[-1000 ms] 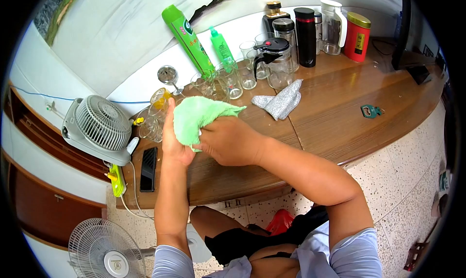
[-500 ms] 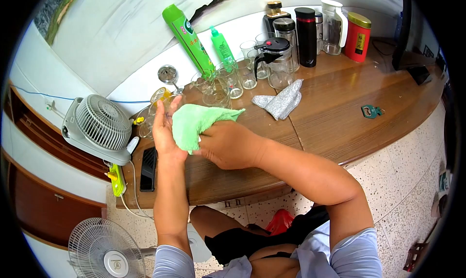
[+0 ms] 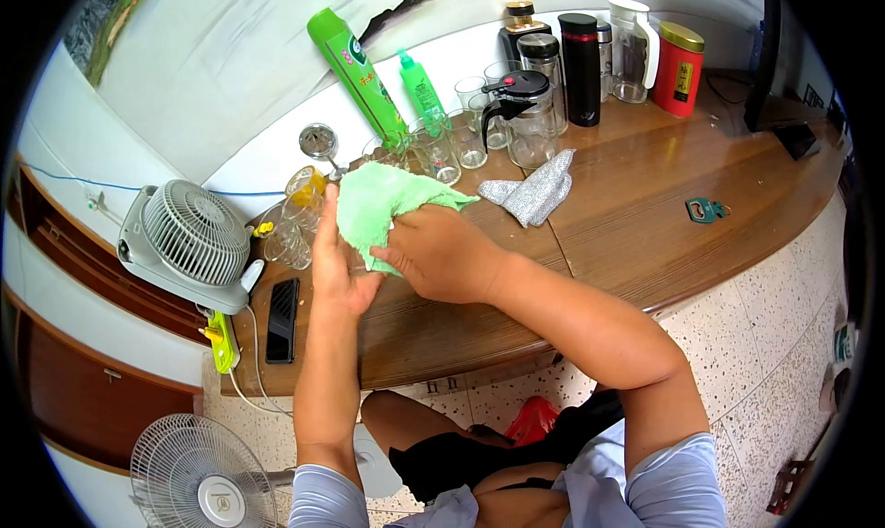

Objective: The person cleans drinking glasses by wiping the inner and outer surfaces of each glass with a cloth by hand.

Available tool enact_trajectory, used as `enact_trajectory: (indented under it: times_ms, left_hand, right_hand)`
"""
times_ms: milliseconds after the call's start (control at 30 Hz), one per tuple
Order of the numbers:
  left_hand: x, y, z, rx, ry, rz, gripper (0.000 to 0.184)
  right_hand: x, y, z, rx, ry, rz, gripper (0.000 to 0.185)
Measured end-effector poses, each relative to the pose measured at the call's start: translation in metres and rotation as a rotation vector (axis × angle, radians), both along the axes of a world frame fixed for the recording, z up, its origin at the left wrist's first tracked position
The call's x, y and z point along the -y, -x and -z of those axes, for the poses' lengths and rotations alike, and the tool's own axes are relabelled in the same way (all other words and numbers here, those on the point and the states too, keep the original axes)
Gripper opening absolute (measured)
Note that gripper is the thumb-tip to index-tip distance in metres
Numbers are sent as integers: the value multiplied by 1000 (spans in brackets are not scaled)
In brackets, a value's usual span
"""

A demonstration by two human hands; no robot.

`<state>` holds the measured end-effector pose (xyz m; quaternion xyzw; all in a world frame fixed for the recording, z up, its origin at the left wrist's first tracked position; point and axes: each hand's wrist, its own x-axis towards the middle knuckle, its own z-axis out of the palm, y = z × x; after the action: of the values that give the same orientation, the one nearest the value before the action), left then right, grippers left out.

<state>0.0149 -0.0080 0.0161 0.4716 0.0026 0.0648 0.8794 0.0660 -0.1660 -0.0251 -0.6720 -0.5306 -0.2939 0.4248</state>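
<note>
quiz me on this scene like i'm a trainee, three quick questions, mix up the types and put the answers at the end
1. Multiple choice: what does the right hand grip?
a) the bottle opener
b) the green cloth
c) the glass jug

2. True or false: the phone lies nearer the desk fan than the red tin does.

3. Fill in the colour: the other cloth, lying on the table beside the pot with a black handle, is ____.

Key: 1 b; 2 true; 3 silver
</note>
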Motion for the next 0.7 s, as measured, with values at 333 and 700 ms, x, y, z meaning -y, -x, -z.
enact_trajectory:
  times_ms: [333, 700]
  left_hand:
    - [-32, -13, 11, 6, 4, -143, 71]
    - [-10, -7, 7, -62, -68, 7, 66]
  right_hand:
    - [-2, 10, 7, 53, 137, -42, 16]
    - [-2, 9, 1, 3, 18, 31, 17]
